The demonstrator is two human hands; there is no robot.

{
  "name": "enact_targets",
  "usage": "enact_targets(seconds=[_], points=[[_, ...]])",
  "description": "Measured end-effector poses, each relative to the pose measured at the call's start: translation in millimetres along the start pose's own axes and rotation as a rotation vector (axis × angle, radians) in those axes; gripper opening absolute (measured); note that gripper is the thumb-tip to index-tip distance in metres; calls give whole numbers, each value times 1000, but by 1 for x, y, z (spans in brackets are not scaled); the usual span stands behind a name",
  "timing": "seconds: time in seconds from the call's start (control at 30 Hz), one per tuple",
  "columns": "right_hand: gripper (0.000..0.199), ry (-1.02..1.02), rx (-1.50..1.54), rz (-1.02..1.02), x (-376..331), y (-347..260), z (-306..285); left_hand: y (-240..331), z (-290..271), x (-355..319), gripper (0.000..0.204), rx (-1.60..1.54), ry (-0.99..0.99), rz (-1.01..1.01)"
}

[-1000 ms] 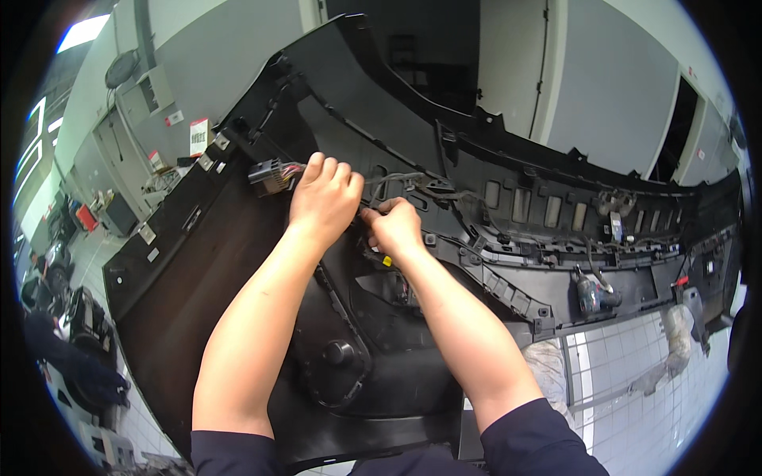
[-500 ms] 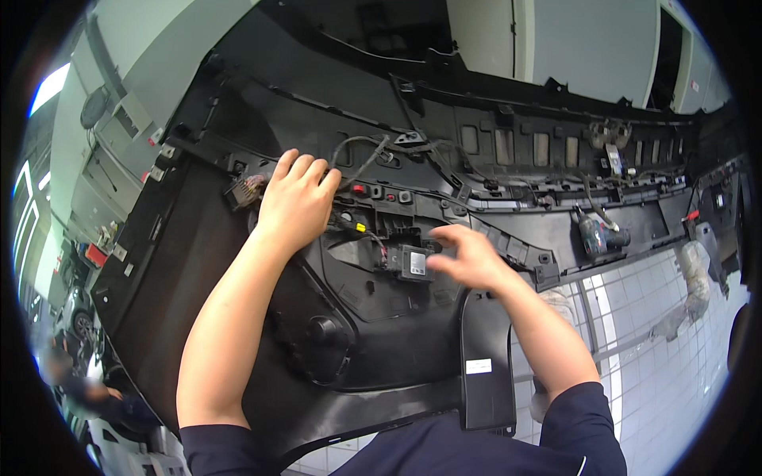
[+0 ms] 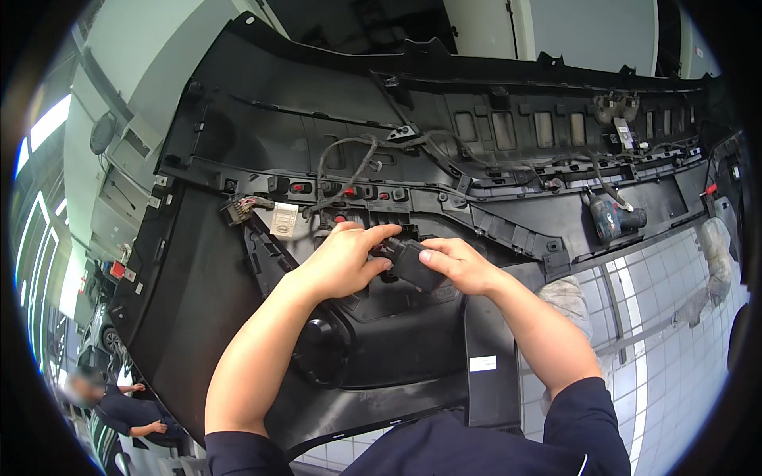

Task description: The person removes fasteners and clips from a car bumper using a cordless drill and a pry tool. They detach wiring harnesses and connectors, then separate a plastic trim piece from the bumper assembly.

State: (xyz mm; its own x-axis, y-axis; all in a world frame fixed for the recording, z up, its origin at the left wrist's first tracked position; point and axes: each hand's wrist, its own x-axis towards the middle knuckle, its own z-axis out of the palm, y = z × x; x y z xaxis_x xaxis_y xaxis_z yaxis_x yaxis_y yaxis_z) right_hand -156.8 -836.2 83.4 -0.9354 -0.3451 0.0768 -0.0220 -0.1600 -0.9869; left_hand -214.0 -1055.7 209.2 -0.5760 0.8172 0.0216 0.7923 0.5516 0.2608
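Note:
My right hand (image 3: 464,266) grips a small black box-shaped module (image 3: 418,268), thumb on its upper face. At the module's left end, my left hand (image 3: 349,258) has thumb and forefinger closed around a cable connector (image 3: 385,249), mostly covered by the fingers. Beneath both hands lies a large black plastic bumper cover (image 3: 413,349), its inner side up. A wiring harness (image 3: 373,147) runs along it, past several red-marked sensor holders (image 3: 349,192). A multi-pin connector (image 3: 236,210) with many wires lies to the left, next to a white label (image 3: 284,220).
A cordless power tool (image 3: 611,220) lies on the bumper at the right. Wrapped stand arms (image 3: 716,254) show beyond its edge, above a tiled floor (image 3: 635,317). Another person (image 3: 131,408) is at the far lower left, near cars. Grey cabinets (image 3: 591,36) stand behind.
My left hand has come down and right from the harness to the module's connector. My right hand has closed on the module, which is now lifted and turned. The view has shifted slightly.

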Motion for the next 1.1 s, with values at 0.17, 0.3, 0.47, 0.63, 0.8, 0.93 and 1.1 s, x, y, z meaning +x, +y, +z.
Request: enact_targets(seconds=[0.17,0.3,0.47,0.63,0.8,0.93,1.1], points=[[45,-38,38,45,-1,-6,5,-10,-8,1,46,-207,-102,-55],[47,-65,29,54,3,-7,4,-8,-13,1,44,-234,-150,-119],[46,-69,29,66,2,-8,6,-9,-11,5,42,-257,-159,-162],[43,-16,8,83,2,-11,10,-6,-12,3,40,-239,-145,-166],[41,12,-33,81,3,-12,11,-6,-8,4,37,-188,-88,-138],[40,10,-39,93,2,-14,14,-11,-2,1,34,-115,-48,-77],[43,40,-83,108,6,-6,10,-16,-5,0,33,-144,-88,-57]])
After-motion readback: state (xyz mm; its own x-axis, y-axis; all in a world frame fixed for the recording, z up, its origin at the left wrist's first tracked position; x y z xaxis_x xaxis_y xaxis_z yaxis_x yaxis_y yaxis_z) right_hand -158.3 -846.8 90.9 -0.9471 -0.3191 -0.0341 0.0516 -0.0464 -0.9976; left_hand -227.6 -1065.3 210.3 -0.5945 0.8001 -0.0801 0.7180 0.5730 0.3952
